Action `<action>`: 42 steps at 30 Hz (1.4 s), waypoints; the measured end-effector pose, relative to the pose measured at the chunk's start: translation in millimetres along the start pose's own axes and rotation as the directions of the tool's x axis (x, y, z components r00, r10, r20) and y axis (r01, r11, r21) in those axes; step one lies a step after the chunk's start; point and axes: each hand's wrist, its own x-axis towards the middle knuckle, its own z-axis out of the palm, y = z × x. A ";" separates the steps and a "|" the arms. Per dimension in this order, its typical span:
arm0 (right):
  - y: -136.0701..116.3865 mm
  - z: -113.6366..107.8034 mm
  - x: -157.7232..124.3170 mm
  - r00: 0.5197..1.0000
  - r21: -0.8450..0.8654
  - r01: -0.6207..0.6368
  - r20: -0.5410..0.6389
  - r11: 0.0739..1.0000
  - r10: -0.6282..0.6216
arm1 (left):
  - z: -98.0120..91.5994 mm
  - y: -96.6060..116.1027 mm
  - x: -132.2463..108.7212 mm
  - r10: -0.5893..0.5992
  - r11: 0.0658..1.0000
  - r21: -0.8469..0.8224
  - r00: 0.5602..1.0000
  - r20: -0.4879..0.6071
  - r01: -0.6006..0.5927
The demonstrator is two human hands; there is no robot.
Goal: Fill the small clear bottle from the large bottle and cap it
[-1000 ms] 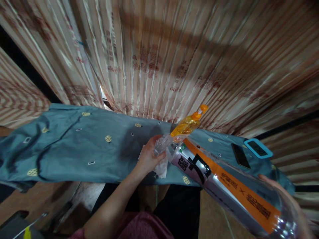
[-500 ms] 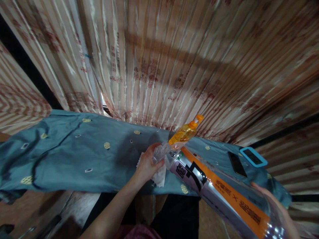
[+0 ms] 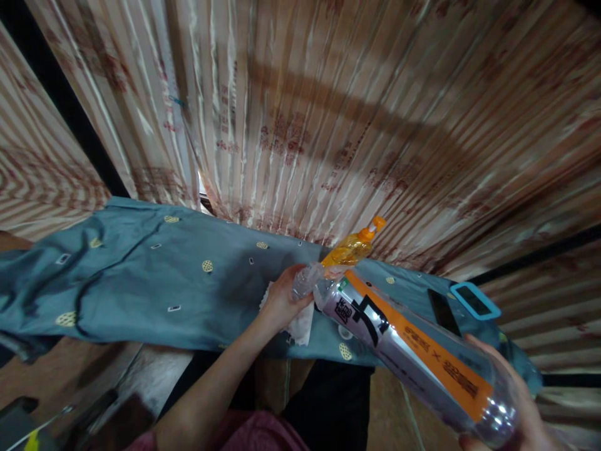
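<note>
My right hand [image 3: 523, 401] is wrapped round the base of a large clear plastic drink bottle [image 3: 417, 347] with an orange and silver label. The bottle lies aslant in the air, its neck end pointing left. Closed on a small clear ridged plastic container [image 3: 304, 282], my left hand [image 3: 282, 300] is at that neck end; whether the two plastics touch I cannot tell. White tissue [image 3: 301, 327] lies on the cloth under my left hand. Just behind, an orange pump bottle [image 3: 350, 249] with yellow liquid is partly hidden by the clear plastic.
A blue-green patterned cloth [image 3: 141, 282] covers the narrow table. At its right lie a dark phone [image 3: 444, 311] and a blue-framed device [image 3: 476, 300]. A small round clear piece [image 3: 346, 331] sits below the bottle. Striped curtains [image 3: 300, 125] hang close behind.
The large bottle's base and my right hand have shifted slightly left, and more of that hand shows. My left hand keeps its hold. The view has tilted a little.
</note>
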 end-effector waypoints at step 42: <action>-1.4 -4.1 11.4 0.992 0.050 0.109 0.056 0.993 -0.112 | 1.6 -6.2 -0.2 0.014 1.000 -0.014 1.000 -0.018 -0.014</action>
